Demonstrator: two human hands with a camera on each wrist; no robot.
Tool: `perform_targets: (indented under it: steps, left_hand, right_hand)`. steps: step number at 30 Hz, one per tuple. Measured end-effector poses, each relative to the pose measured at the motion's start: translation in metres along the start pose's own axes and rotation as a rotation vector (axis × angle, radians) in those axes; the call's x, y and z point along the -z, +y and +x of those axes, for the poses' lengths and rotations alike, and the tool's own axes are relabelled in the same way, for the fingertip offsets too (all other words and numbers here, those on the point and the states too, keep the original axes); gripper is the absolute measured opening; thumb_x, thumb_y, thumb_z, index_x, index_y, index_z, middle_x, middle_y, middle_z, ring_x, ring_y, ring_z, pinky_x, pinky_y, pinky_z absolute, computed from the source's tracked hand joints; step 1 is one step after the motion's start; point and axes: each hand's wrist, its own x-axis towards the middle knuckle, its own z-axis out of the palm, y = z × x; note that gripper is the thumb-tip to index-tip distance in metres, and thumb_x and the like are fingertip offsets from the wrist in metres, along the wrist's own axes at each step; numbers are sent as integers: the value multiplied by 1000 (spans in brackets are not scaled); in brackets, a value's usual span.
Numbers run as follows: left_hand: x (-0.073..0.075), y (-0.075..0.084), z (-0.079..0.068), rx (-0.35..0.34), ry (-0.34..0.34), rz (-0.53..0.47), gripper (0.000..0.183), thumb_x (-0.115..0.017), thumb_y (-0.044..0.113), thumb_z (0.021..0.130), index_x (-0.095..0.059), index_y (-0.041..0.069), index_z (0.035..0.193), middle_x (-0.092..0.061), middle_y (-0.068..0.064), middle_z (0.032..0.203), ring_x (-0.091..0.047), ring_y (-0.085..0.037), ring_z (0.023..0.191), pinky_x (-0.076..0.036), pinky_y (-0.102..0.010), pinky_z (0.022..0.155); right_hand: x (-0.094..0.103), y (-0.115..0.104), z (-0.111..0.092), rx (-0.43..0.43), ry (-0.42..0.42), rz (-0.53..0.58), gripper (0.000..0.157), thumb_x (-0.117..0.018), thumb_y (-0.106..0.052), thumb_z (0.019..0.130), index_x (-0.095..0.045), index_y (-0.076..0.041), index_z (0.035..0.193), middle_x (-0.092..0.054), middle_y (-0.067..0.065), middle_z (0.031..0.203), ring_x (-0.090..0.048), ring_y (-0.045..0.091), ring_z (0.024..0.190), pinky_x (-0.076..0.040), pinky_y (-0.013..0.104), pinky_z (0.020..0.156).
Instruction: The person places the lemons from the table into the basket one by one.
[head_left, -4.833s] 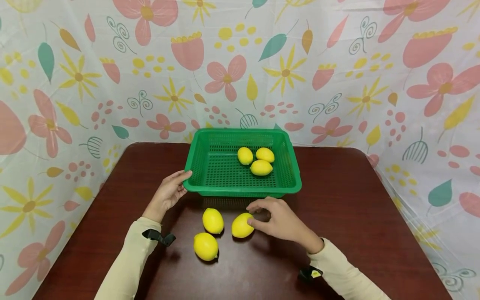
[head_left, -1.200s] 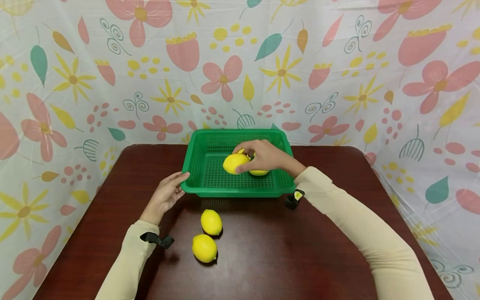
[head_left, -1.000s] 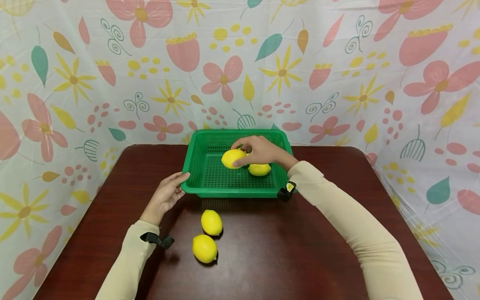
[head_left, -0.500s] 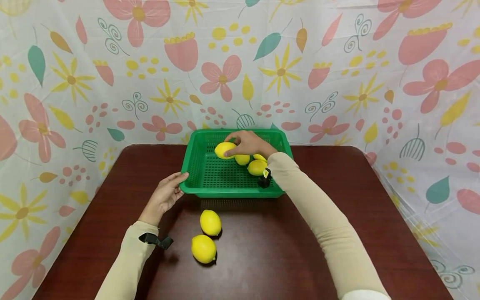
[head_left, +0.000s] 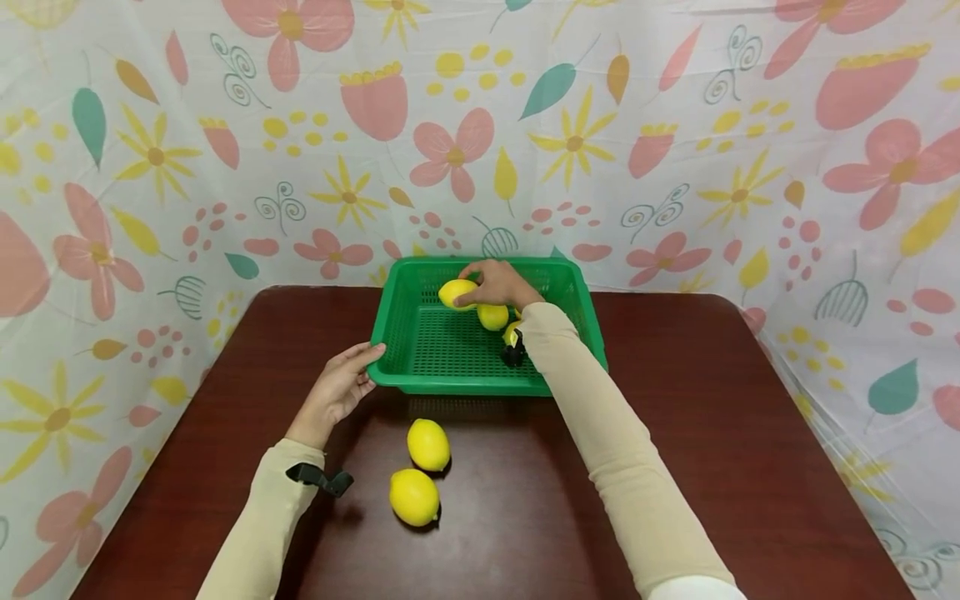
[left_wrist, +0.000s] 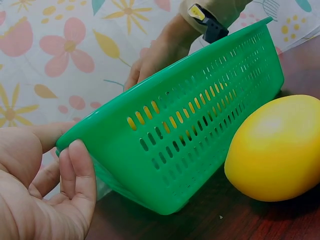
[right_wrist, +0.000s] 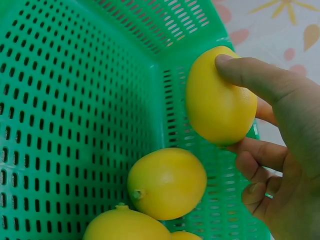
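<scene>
My left hand [head_left: 341, 387] pinches the rim of the green plastic basket [head_left: 465, 388] at its near left corner; in the left wrist view, the thumb is over the rim and the fingers lie below it. Inside the basket, toward the back, my right hand [head_left: 501, 283] holds a lemon [right_wrist: 220, 97] between thumb and fingers. The right wrist view shows this lemon beside the basket's end wall, with another lemon [right_wrist: 167, 184] just below it. A further lemon [right_wrist: 127, 226] and part of one more sit at that view's bottom edge. My right wrist and sleeve partly hide these in the head view.
Two lemons lie on the dark brown table [head_left: 712, 467] in front of the basket: one nearer it [head_left: 428, 445] and another lemon [head_left: 414, 497] closer to me. Behind the table hangs a flowered cloth [head_left: 465, 150]. Black straps [head_left: 318, 477] sit on both wrists.
My right hand has picked up the third lemon from the table and carried it into the basket, then leftward toward the back. My left hand keeps its hold on the rim.
</scene>
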Motion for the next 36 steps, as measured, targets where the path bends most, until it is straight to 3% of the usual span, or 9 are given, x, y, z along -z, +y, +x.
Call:
perform_targets:
  steps: [12,27,32,36]
  left_hand:
    - [0,-2,2,2,-5,-11,38,-64,24,104,-51,7,135,-65,6,88,-56,-5,68,-48,-20,70]
    - [-3,-2,4,2,18,20,36,-64,26,104,-51,10,134,-60,9,82,-47,-6,65,-44,-21,68]
    - [-2,0,3,-9,15,3,34,-65,24,103,-53,9,131,-64,8,85,-54,-5,66,-47,-20,69]
    - [1,1,2,-1,16,-5,38,-65,25,103,-51,8,134,-65,7,88,-56,-5,69,-48,-21,71]
  right_hand:
    - [-20,1,7,-41,10,-109,58,-80,-46,88,-62,-22,138,-64,7,127,-60,25,101,-52,42,85]
    - [-24,-2,11,-59,22,-366,60,-76,-50,91,-60,-22,142,-58,9,142,-57,32,123,-52,49,95]
    - [-14,-11,6,-8,46,-362,55,-73,-48,94,-63,-17,139,-67,9,129,-63,30,112,-53,48,92]
    - [-3,-22,-5,35,63,-256,48,-71,-41,96,-66,-13,135,-70,10,120,-66,27,105,-55,47,88]
